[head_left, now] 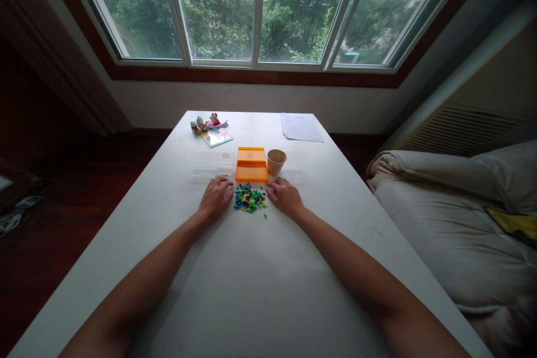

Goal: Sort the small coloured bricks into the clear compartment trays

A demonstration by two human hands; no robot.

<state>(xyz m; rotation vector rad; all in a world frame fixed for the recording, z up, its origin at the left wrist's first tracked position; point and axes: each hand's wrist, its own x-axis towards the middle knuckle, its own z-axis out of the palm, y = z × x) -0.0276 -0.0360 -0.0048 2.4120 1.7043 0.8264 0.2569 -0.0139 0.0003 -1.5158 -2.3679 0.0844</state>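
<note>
A pile of tiny green, blue, yellow and dark plastic pieces [250,199] lies on the white table, with a few loose ones at its right edge. My left hand [215,198] rests palm down just left of the pile, fingers loosely spread and holding nothing. On the other side, my right hand [284,196] lies the same way, its fingertips close to the front corner of an open orange plastic case [251,171]. Behind that hand stands a brown paper cup [276,163], upright.
Clear plastic boxes [205,168] stand left of the case, with more clear plastic [296,166] right of the cup. Farther back are small figurines [205,123], a colourful card [217,136] and white paper sheets [301,126]. A beige sofa [444,224] stands right of the table [251,291].
</note>
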